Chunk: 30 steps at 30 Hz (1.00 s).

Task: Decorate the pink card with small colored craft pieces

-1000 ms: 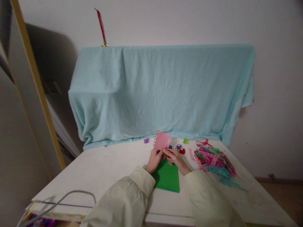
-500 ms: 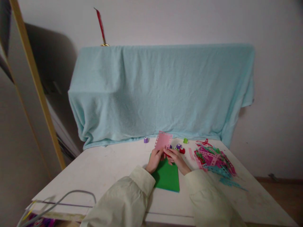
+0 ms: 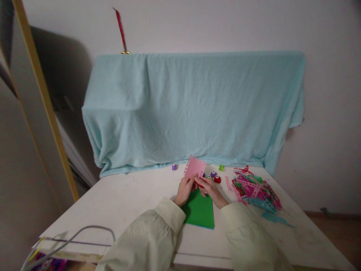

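A pink sheet of paper (image 3: 195,166) with small cut-outs along its edges stands up between my hands. My left hand (image 3: 185,189) pinches its lower edge. My right hand (image 3: 210,189) is closed around a small red craft punch (image 3: 198,184), mostly covered by the fingers, at the lower right of the sheet. Under both hands lies a stack of green paper (image 3: 199,212). Just beyond my right hand sit several small craft punches, among them a red one (image 3: 217,178) and a purple one (image 3: 213,174).
Punched paper strips (image 3: 256,190) in pink, red, green and blue are heaped at the right. Another purple punch (image 3: 174,166) and a green punch (image 3: 221,167) stand near the light blue cloth (image 3: 191,109). A grey cable (image 3: 93,227) loops over the white table's (image 3: 121,199) front left.
The pink sheet has tilted slightly, its top leaning a little to the right. Both hands keep nearly the same place and grip.
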Tool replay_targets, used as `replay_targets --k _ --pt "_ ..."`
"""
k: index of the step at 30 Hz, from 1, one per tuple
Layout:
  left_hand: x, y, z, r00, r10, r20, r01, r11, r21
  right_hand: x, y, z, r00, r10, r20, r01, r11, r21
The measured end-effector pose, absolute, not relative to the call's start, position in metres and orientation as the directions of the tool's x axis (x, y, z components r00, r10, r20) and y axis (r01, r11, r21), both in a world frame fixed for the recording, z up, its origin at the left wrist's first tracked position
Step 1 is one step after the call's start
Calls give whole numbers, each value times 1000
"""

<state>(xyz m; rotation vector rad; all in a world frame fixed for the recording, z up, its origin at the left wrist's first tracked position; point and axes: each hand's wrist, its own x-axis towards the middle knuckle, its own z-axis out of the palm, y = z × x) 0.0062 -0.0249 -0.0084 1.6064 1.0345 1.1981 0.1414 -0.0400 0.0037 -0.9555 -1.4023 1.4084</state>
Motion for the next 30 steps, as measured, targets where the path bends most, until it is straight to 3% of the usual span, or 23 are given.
replay_targets --k 30 --pt "5 -21 -13 175 939 296 178 -326 928 140 -38 5 -295 954 58 -13 56 -998"
